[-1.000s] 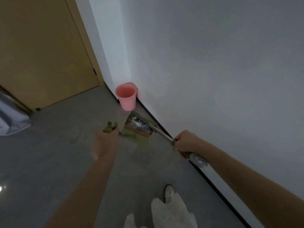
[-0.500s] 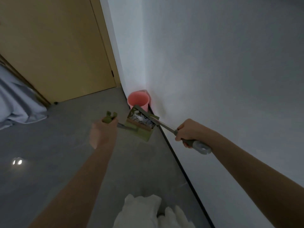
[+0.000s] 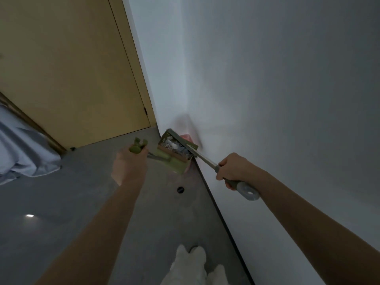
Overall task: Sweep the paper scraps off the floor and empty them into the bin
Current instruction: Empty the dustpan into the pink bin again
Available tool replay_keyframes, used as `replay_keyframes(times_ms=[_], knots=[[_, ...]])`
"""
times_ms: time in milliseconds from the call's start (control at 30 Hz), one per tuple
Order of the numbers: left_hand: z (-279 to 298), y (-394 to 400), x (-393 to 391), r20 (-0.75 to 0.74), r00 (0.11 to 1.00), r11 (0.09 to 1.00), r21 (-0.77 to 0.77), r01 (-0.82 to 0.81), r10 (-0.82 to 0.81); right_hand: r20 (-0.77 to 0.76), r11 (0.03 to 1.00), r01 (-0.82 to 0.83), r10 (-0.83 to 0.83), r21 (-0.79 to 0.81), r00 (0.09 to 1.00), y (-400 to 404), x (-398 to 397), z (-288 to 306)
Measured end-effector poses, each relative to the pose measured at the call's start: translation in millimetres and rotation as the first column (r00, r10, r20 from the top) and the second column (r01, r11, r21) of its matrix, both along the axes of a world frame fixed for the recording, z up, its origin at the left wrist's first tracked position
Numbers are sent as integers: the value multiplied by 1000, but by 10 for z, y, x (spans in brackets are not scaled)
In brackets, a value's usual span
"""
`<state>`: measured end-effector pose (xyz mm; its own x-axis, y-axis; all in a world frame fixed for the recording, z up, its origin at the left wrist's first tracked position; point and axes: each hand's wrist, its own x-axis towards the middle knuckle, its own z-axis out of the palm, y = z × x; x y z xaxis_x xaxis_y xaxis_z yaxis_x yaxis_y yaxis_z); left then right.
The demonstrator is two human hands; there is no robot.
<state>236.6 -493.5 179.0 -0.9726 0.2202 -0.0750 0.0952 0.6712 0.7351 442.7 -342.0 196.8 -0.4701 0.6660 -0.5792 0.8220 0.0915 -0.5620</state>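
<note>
The dustpan (image 3: 174, 156), loaded with paper scraps (image 3: 174, 146), has closed in on the pink bin (image 3: 186, 137) in the corner and now hangs right over it, hiding most of it. The left hand (image 3: 128, 168) has its grip curled round the green dustpan handle. The right hand (image 3: 233, 168) has its grip wrapped round the brush (image 3: 207, 161), whose head rests against the scraps. Tipping into the bin looks imminent.
</note>
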Motion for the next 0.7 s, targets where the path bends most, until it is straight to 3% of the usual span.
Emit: replay_keyframes(times_ms=[333,700], knots=[[-36,886,-639,-75,997,994,-111,-2,-6,-1,1000,-13,13,-24,1000,798,-619,-86],[-109,1241,-567,-175,981,956,-291,29,-83,39,998,-31,33,-48,999,1202,-562,-275]])
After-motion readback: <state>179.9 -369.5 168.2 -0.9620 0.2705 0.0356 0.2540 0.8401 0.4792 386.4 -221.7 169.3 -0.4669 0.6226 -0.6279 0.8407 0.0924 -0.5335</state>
